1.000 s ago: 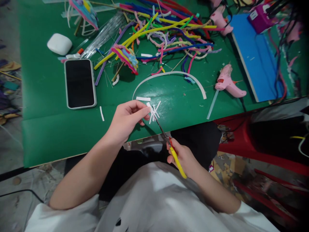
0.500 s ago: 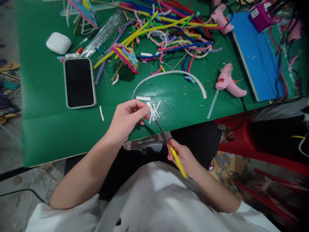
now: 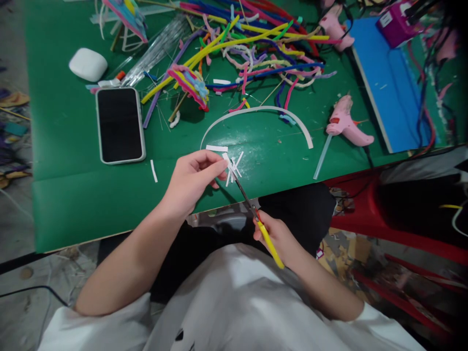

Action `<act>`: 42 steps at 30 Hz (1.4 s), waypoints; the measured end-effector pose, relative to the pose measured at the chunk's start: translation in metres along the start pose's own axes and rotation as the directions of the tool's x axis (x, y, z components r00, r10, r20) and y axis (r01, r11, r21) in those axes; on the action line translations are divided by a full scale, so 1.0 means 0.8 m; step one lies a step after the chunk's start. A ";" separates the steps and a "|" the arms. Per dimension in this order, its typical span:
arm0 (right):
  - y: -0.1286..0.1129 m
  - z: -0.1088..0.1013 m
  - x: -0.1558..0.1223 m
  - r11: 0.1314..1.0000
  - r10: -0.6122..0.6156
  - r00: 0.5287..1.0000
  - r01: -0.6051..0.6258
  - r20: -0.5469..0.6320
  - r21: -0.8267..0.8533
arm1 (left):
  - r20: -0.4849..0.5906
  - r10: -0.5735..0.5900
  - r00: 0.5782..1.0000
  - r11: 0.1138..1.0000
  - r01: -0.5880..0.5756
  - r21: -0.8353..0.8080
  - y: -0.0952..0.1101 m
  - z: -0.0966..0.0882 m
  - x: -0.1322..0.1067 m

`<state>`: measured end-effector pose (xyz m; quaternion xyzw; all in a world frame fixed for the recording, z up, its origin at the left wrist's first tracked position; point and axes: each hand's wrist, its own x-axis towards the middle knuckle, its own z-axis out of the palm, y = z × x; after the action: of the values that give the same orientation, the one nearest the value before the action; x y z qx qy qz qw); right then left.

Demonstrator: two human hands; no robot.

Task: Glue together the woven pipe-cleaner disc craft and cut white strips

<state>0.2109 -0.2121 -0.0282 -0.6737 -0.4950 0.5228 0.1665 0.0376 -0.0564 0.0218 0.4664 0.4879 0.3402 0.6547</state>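
My left hand (image 3: 192, 179) pinches a small white strip (image 3: 225, 159) just above the near edge of the green table (image 3: 73, 195). My right hand (image 3: 278, 236) is closed round the yellow handles of a pair of scissors (image 3: 256, 217), whose blades point up-left and meet the strip at the left fingertips. Several short white cut pieces (image 3: 235, 167) lie on the table right beside the blade tips. A long curved white strip (image 3: 256, 113) arcs across the table just beyond them.
A phone (image 3: 120, 125) lies face up at the left, a white earbud case (image 3: 87, 64) behind it. A heap of coloured pipe cleaners (image 3: 252, 48) fills the back. A pink glue gun (image 3: 347, 127) and a blue board (image 3: 387, 83) lie to the right. A red stool (image 3: 383, 219) stands below the table edge.
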 end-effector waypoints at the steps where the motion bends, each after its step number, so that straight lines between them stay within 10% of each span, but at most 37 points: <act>1: 0.000 0.000 0.000 1.000 -0.001 1.000 0.001 0.004 0.012 | 0.001 -0.001 1.000 1.000 0.001 0.002 0.000 0.000 0.000; 42: -0.003 -0.005 0.001 0.999 0.011 1.000 -0.011 -0.007 0.052 | 0.139 -0.019 0.990 0.996 0.007 0.087 -0.010 0.004 -0.001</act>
<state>0.2128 -0.2093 -0.0253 -0.6739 -0.4770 0.5337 0.1827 0.0401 -0.0606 0.0151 0.5138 0.4583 0.2812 0.6685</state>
